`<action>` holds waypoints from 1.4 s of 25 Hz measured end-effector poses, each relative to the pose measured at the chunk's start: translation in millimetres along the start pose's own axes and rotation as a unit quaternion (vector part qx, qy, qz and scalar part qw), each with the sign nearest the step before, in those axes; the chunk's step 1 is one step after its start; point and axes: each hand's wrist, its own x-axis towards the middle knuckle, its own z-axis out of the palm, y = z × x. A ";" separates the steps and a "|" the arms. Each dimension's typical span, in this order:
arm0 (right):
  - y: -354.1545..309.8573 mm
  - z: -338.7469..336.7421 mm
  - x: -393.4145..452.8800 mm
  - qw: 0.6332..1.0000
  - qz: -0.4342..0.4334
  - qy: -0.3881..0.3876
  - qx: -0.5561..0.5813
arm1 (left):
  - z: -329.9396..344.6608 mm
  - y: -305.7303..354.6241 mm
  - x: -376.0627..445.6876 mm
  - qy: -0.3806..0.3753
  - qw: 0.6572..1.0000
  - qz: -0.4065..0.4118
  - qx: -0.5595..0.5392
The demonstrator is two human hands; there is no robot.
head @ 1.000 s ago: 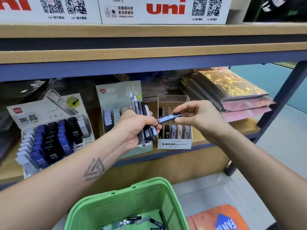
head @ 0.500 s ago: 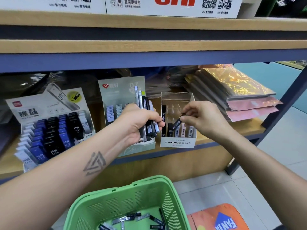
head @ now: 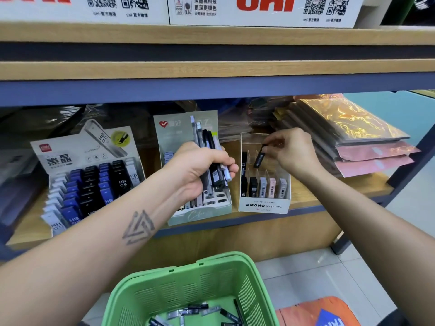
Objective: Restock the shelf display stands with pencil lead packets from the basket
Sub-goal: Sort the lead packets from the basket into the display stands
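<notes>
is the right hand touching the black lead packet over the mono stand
Touching. The head view shows the right hand pinching the top of the black packet above the Mono stand.

Black packet tilted over the MONO stand; a bundle held upright; more in the green basket

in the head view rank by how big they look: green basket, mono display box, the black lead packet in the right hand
1. green basket, though it sits nearest the camera
2. mono display box
3. black lead packet, pinched by the right hand
</notes>
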 end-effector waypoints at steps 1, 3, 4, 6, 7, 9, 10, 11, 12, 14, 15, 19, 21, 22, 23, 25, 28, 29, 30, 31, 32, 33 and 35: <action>0.4 6.0 2.0 1.000 0.000 -0.005 -0.013 | 0.5 1.0 1.0 -0.005 1.000 0.001 -0.003; 1.9 16.9 4.4 0.999 -0.005 -0.016 -0.037 | -0.1 1.0 2.5 -0.010 1.000 0.002 0.000; 2.2 21.2 4.1 0.999 -0.004 -0.022 -0.043 | -1.1 0.1 3.3 -0.010 1.000 0.000 0.001; 3.0 27.1 3.0 0.998 -0.004 -0.030 -0.047 | -4.0 -1.6 4.9 -0.010 1.000 -0.005 0.002; 3.0 29.0 2.8 0.998 -0.005 -0.031 -0.046 | -5.3 -2.2 6.0 -0.010 1.000 -0.007 0.002; 3.3 32.0 2.3 0.999 -0.008 -0.025 -0.047 | -6.5 -3.7 7.4 -0.010 1.000 -0.010 0.001; 4.1 33.7 2.3 0.998 -0.008 -0.022 -0.052 | -6.4 -4.5 7.2 -0.011 1.000 -0.011 -0.001; 5.0 35.0 2.2 0.998 -0.007 -0.020 -0.059 | -6.2 -5.3 6.9 -0.013 1.000 -0.015 -0.005; 6.1 36.4 1.7 0.997 -0.006 -0.018 -0.068 | -5.9 -6.0 6.7 -0.016 1.000 -0.019 -0.009; 4.7 35.7 -0.2 0.996 -0.012 -0.006 -0.085 | -5.8 -7.0 7.5 -0.022 0.999 -0.029 -0.021; 2.0 34.1 -1.7 0.996 -0.018 0.003 -0.090 | -5.9 -7.5 8.3 -0.023 0.999 -0.034 -0.030; -27.5 16.6 -14.3 0.982 0.043 -0.068 0.171 | -7.0 -7.7 10.3 -0.015 0.997 -0.047 -0.064; -44.3 6.0 -23.9 0.911 0.083 -0.191 0.356 | -9.1 -6.3 10.5 -0.014 0.996 -0.051 -0.076; -47.7 3.8 -27.3 0.889 0.081 -0.240 0.382 | -10.4 -5.3 10.5 -0.018 0.995 -0.053 -0.080; -50.1 3.1 -30.3 0.881 0.071 -0.277 0.378 | -12.1 -4.1 10.6 -0.023 0.995 -0.055 -0.080; -52.5 5.8 -33.3 0.892 0.039 -0.307 0.331 | -14.6 -2.2 9.5 -0.037 0.996 -0.063 -0.059; -51.7 9.4 -32.0 0.892 0.021 -0.314 0.323 | -15.5 -1.6 4.7 -0.052 0.994 -0.080 -0.059; -51.8 8.8 -31.0 0.887 0.016 -0.316 0.336 | -16.0 -1.5 3.5 -0.053 0.993 -0.081 -0.066; -51.7 8.8 -30.1 0.884 0.011 -0.313 0.347 | -16.5 -1.5 2.6 -0.053 0.992 -0.081 -0.076; -52.3 9.0 -29.8 0.883 0.007 -0.304 0.356 | -17.6 -1.8 3.3 -0.053 0.991 -0.078 -0.090; -53.0 9.6 -29.6 0.885 0.004 -0.291 0.362 | -18.5 -1.5 4.1 -0.054 0.990 -0.075 -0.106; -54.5 10.4 -29.9 0.888 0.004 -0.280 0.366 | -19.5 -1.4 5.4 -0.052 0.989 -0.071 -0.115; -56.7 12.0 -30.5 0.894 0.005 -0.258 0.367 | -19.2 -1.7 7.5 -0.044 0.991 -0.064 -0.111</action>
